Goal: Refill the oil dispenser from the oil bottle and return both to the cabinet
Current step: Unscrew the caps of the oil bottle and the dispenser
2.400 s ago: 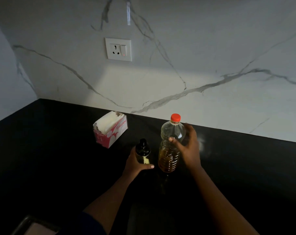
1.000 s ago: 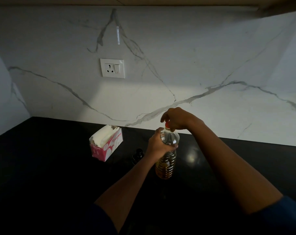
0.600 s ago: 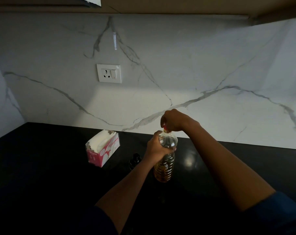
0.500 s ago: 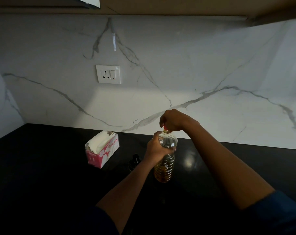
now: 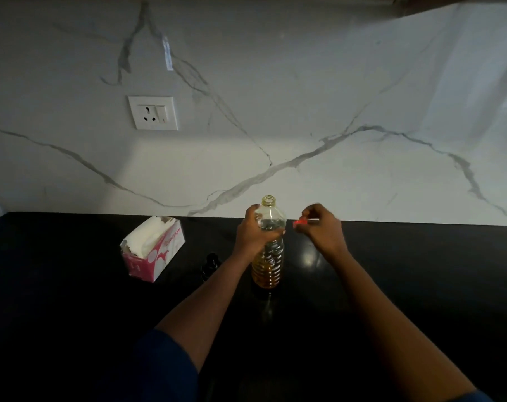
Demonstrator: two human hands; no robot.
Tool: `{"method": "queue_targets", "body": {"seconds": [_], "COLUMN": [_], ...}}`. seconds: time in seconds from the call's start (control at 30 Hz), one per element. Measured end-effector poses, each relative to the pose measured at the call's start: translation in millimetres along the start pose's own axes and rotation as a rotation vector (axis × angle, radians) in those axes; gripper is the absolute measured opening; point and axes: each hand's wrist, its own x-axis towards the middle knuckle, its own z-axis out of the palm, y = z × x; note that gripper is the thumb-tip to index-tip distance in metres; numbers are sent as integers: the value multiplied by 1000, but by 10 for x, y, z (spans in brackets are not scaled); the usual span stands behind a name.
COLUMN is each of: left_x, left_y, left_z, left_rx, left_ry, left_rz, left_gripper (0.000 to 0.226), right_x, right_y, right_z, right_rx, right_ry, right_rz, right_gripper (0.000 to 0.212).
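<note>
The clear plastic oil bottle (image 5: 268,265) stands upright on the black counter (image 5: 72,314), its lower part filled with amber oil and its mouth uncapped. My left hand (image 5: 253,230) grips its shoulder. My right hand (image 5: 321,227) hovers just right of the bottle, pinching the red cap (image 5: 299,223) between its fingertips. The small dark oil dispenser (image 5: 210,264) with a black top stands left of the bottle, partly hidden behind my left forearm.
A pink and white tissue box (image 5: 152,250) sits on the counter to the left. A marble backsplash with a white wall socket (image 5: 153,112) rises behind. The underside of a cabinet runs along the top edge.
My right hand has lifted the red cap off the bottle and moved it to the right. The bottle mouth now shows. My left hand keeps its hold.
</note>
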Motion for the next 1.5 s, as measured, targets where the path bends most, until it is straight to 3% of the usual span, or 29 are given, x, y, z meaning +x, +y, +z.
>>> {"method": "queue_targets", "body": {"seconds": [0.33,0.7,0.87,1.03,1.17,1.27,1.37,1.5], "left_x": [62,-46,-141,-314,-561,-696,-699,-649], "left_y": [-52,-143,-189,-426,-803,-1157,-1307,-1345], "left_z": [13,-109,-411,-779,-940,-947,-844,-662], "left_rx": [-40,-39,-11,-49,-65,51,140,7], "left_ry": [-42,22,135,305,397,260,75,39], "left_rz": [19,127,247,332,149,-12,-231,-343], "left_gripper": [103,100,88,63,48,54,76,91], "right_x": [-630,-735,-792,-840,-750,-622,-436,-245], "right_y": [1168,1313,1098,683,268,-37,-311,-540], "right_z": [281,449,643,1047,1302,1441,1564,1733], "right_rx": [-123,-223,-482,-387,-323,-346,-485,-657], "right_ry": [-286,-309,-369,-423,-314,-204,-334,-518], "right_rz": [346,360,112,-196,-341,-291,-96,78], "right_gripper": [42,51,59,48,41,44,62,74]}}
